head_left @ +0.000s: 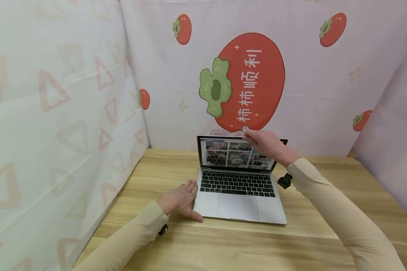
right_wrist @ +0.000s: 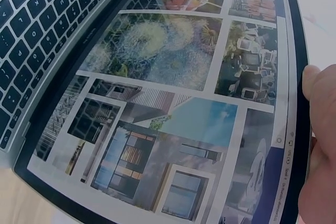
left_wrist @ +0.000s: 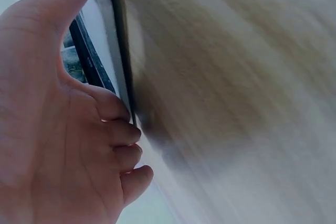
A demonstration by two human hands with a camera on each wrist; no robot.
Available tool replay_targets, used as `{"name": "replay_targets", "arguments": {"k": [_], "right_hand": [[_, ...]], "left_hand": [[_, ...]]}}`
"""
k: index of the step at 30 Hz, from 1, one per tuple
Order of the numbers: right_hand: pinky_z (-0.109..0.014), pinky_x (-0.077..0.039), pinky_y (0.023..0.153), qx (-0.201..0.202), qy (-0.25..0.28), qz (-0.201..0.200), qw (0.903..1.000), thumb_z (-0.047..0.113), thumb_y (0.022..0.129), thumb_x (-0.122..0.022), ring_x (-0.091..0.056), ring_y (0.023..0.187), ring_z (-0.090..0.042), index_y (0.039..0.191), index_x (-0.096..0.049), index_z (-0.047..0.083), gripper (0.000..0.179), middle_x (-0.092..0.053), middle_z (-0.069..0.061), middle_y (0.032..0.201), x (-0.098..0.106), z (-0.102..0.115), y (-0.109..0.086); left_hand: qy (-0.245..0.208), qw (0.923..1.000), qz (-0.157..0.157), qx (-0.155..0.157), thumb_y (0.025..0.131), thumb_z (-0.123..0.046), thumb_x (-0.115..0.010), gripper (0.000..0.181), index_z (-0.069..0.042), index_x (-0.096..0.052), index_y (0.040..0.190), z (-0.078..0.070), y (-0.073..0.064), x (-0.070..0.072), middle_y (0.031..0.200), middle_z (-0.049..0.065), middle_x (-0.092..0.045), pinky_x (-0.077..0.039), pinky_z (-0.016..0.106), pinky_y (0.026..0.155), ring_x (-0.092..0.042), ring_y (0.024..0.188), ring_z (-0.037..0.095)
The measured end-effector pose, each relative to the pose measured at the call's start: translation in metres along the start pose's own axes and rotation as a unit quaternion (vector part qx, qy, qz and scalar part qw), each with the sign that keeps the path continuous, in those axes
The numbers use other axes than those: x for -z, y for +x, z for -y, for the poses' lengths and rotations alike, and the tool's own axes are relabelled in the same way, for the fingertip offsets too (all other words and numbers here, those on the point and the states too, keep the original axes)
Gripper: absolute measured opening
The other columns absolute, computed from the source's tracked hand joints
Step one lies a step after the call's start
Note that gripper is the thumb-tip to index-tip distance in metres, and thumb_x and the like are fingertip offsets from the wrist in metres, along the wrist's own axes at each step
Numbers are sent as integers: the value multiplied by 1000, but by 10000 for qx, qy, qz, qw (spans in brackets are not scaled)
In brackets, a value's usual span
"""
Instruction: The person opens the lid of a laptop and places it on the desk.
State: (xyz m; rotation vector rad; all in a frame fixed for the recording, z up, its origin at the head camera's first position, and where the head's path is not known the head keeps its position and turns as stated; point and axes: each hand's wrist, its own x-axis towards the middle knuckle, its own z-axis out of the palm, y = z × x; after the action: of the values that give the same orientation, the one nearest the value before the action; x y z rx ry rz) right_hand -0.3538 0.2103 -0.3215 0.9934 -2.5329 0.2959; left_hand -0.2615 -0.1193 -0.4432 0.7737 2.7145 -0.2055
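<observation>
A silver laptop (head_left: 207, 205) stands unfolded on the wooden table, its black keyboard (head_left: 237, 183) facing up and its lit screen (head_left: 235, 154) showing a grid of photos. At the top edge of the lid my right hand (head_left: 266, 143) pinches the rim between thumb and fingers. The right wrist view shows the photos on the screen (right_wrist: 157, 114) large, with part of my right hand (right_wrist: 320, 145) at the rim. My left hand (head_left: 181, 199) rests beside the laptop's left front corner. Its fingers touch the left side and its thumb lies at the front edge.
The wooden table (head_left: 251, 248) carries the laptop near its far side. Behind it hangs a white cloth (head_left: 166, 67) printed with red persimmons, and more cloth (head_left: 88, 113) closes off the left. A black device (head_left: 285, 181) sits at the right wrist.
</observation>
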Motion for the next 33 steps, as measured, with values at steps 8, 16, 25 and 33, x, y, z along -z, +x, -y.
{"name": "replay_targets", "arguments": {"k": [8,16,25,33], "right_hand": [[-30,-40,60,-90,226,13,9997,21,99,-59,-45,55,-12,119,-64,8,25,-63,-4,78,1,-10,10],[-31,-41,61,-138,399,83,9991,22,100,-58,-46,55,-12,114,-66,9,21,-63,-3,79,0,-16,19],[-32,-42,59,-872,844,450,9916,29,100,-56,-48,52,-15,110,-70,15,22,-65,-3,74,5,-20,25],[-32,-40,59,-877,557,357,9940,31,100,-56,-47,50,-14,101,-69,13,22,-58,-1,66,-1,-25,26]], "left_hand": [[-28,10000,-53,-48,69,-90,-50,129,0,-18,156,1,0,1,164,20,-13,-21,40,123,-13,153,32],[-24,10000,-34,19,69,-90,-52,130,0,-19,155,-1,-3,3,163,20,-14,-21,40,123,-14,153,31],[2,10000,-4,12,69,-89,-53,129,1,-19,155,-2,-5,7,163,20,-16,-20,39,123,-14,153,31],[22,10000,-37,-20,69,-88,-54,128,0,-21,155,-4,-6,8,163,19,-17,-20,39,123,-15,153,32]]}}
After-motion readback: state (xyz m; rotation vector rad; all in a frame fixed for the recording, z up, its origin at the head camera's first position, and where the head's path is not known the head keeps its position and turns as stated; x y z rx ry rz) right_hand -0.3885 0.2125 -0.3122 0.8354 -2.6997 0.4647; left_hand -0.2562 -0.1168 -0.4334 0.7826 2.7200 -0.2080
